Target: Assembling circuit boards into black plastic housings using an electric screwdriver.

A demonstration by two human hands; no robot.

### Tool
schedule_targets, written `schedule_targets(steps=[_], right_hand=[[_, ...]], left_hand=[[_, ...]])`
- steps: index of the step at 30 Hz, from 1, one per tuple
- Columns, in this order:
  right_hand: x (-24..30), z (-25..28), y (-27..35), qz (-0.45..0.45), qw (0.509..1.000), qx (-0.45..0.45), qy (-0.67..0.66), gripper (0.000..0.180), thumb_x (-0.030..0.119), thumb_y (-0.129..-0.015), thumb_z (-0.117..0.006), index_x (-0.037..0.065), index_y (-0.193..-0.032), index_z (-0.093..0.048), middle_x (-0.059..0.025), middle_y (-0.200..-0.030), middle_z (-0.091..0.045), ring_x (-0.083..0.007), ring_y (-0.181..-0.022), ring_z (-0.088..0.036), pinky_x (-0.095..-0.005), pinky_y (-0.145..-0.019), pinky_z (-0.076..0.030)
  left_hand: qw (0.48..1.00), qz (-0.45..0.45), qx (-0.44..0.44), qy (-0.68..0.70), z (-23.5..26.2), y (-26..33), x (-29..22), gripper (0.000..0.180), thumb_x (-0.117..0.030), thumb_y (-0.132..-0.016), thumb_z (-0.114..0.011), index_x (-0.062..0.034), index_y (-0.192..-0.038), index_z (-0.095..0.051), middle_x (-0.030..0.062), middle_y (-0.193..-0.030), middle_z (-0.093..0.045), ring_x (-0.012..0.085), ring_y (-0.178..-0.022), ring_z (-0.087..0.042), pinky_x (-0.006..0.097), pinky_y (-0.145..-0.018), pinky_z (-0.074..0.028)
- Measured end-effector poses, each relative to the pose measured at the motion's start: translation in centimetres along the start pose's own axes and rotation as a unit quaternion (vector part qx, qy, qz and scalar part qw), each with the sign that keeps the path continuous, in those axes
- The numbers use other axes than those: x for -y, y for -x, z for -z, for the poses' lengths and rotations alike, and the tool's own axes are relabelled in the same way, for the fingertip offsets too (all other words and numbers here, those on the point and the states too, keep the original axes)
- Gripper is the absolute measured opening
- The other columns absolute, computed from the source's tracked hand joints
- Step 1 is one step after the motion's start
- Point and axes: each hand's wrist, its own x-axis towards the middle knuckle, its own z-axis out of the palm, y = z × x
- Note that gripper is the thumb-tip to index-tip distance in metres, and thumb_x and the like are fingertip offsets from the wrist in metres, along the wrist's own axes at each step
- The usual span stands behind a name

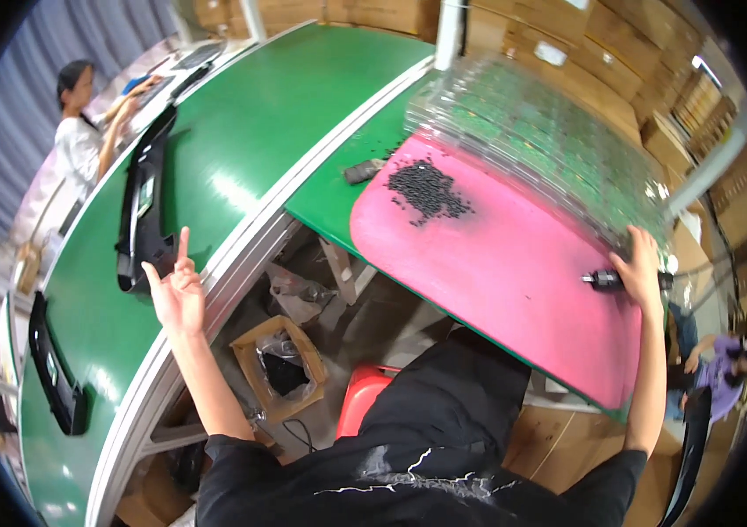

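Observation:
My left hand (179,297) is over the near edge of the green conveyor belt (255,114), palm up. Its thumb and index finger stretch out, the other fingers are partly curled, and nothing is in it. Just beyond it lies a long black plastic housing (147,202) with a small light panel inside. My right hand (642,268) is at the right side of the pink mat (496,263), closed over a black electric screwdriver (605,280). The screwdriver lies low over the mat, tip pointing left; my palm hides its middle.
A pile of small black screws or pegs (428,191) sits on the mat's far left, beside a dark grey roll (363,171). Clear plastic trays (549,132) stand behind. Another black housing (56,369) lies on the belt. Co-workers sit across the belt and at right.

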Motion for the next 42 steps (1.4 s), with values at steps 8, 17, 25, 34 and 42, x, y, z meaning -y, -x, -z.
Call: schedule_targets(steps=[8, 17, 25, 34, 42], right_hand=[[0.8, 4.2, -3.9, 0.037, 0.988, -0.010, 0.151, 0.032, 0.018, -0.076, -0.073, 0.006, -0.098, -0.054, -0.0110, -0.099, -0.056, -0.0297, -0.104, -0.053, -0.0421, -0.092, -0.041], [7.3, 14.8, -10.7, 0.167, 0.872, -0.322, 0.328, 0.021, 0.017, -0.075, -0.060, 0.006, -0.093, -0.062, -0.0106, -0.094, -0.063, -0.0245, -0.091, -0.061, -0.0380, -0.072, -0.049], [10.6, 29.9, -5.1, 0.126, 0.805, -0.475, 0.332, 0.028, 0.023, -0.069, -0.072, 0.006, -0.089, -0.062, -0.0115, -0.086, -0.060, -0.0264, -0.082, -0.063, -0.0396, -0.060, -0.049], [8.7, 37.7, 10.0, -0.108, 0.766, -0.633, 0.032, 0.029, 0.026, -0.084, -0.068, -0.001, -0.088, -0.061, -0.0143, -0.082, -0.066, -0.0315, -0.080, -0.065, -0.0405, -0.075, -0.051], [12.0, 34.5, 33.5, -0.214, 0.569, -0.781, -0.146, 0.032, 0.028, -0.094, -0.065, -0.003, -0.098, -0.058, -0.0077, -0.083, -0.062, -0.0102, -0.065, -0.061, -0.0262, -0.056, -0.051]], left_hand=[[0.937, 0.046, -0.001, -0.347, -4.1, -0.8, 6.6, 0.061, -0.042, -0.102, -0.042, -0.0027, -0.147, -0.030, 0.0169, -0.129, -0.056, 0.0152, -0.074, -0.059, 0.021, -0.051, -0.045], [0.915, 0.022, 0.103, -0.390, -3.0, 0.3, 16.1, 0.028, -0.032, -0.098, -0.051, -0.0049, -0.102, -0.058, 0.0044, -0.069, -0.052, 0.0140, -0.060, -0.050, 0.024, -0.050, -0.037], [0.899, 0.174, 0.265, -0.303, -5.6, 3.5, 25.7, 0.028, -0.025, -0.099, -0.054, 0.0005, -0.087, -0.056, 0.0101, -0.061, -0.053, 0.0178, -0.053, -0.049, 0.027, -0.048, -0.038], [0.674, 0.430, 0.555, -0.230, -10.5, 7.3, 40.8, 0.022, -0.015, -0.101, -0.047, 0.0025, -0.095, -0.060, 0.0106, -0.069, -0.059, 0.0155, -0.058, -0.054, 0.025, -0.055, -0.043], [0.499, 0.534, 0.577, -0.364, -6.5, 10.7, 53.3, 0.024, -0.023, -0.101, -0.045, -0.0041, -0.097, -0.060, 0.0019, -0.068, -0.055, 0.0098, -0.055, -0.049, 0.022, -0.048, -0.037]])
